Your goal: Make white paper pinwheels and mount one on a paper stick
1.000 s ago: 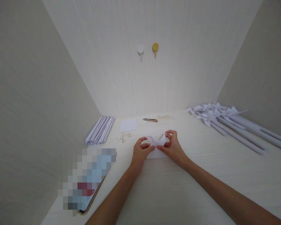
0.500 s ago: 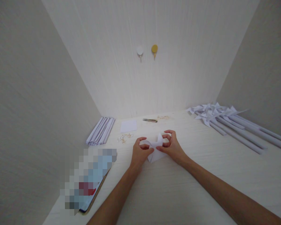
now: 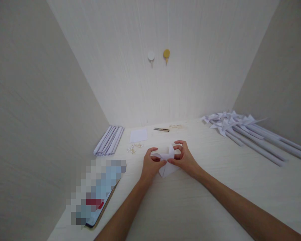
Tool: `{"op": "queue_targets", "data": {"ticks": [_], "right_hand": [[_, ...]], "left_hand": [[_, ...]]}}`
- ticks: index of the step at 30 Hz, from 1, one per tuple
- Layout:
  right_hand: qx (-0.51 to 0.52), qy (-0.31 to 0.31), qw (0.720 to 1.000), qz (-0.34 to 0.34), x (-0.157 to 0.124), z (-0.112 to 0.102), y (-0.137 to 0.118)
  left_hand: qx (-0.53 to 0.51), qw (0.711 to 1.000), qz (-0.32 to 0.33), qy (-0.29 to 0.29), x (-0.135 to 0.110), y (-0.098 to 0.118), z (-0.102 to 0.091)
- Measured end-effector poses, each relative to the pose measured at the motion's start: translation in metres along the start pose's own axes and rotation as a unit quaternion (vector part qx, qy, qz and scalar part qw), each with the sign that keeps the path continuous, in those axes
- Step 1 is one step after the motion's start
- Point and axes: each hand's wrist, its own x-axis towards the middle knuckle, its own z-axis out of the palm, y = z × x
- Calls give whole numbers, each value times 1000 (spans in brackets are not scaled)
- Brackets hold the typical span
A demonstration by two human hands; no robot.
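A white paper square with folded-in corners (image 3: pixel 167 166) rests on the pale table (image 3: pixel 190 201) at the centre. My left hand (image 3: pixel 150 164) pinches its left flap, thumb and forefinger closed at the paper's middle. My right hand (image 3: pixel 183 158) pinches the right flap, its fingers curled over the raised tip. Both hands meet at the middle of the paper.
A bundle of rolled paper sticks (image 3: pixel 108 140) lies at the back left, next to a small white sheet (image 3: pixel 138 135) and loose pins (image 3: pixel 133 148). A small cutter (image 3: pixel 161 129) lies by the back wall. Finished paper pinwheels (image 3: pixel 240 129) fill the right. A blurred tablet (image 3: pixel 97 192) lies front left. Two wall hooks (image 3: pixel 158 55) hang above.
The paper turned from lying square to a diamond with one corner toward me. The flaps are now gathered closer at its centre, and both hands shifted slightly.
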Motion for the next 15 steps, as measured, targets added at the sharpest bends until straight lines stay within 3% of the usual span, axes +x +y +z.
{"op": "queue_targets", "data": {"ticks": [8, 10, 15], "right_hand": [[22, 71, 990, -121, 4, -7, 1], [8, 44, 991, -127, 2, -8, 0], [-91, -89, 983, -130, -8, -1, 4]], "left_hand": [[-115, 992, -36, 44, 2, -2, 1], [-179, 981, -45, 60, 2, -1, 0], [-295, 953, -45, 59, 2, 2, -3]]}}
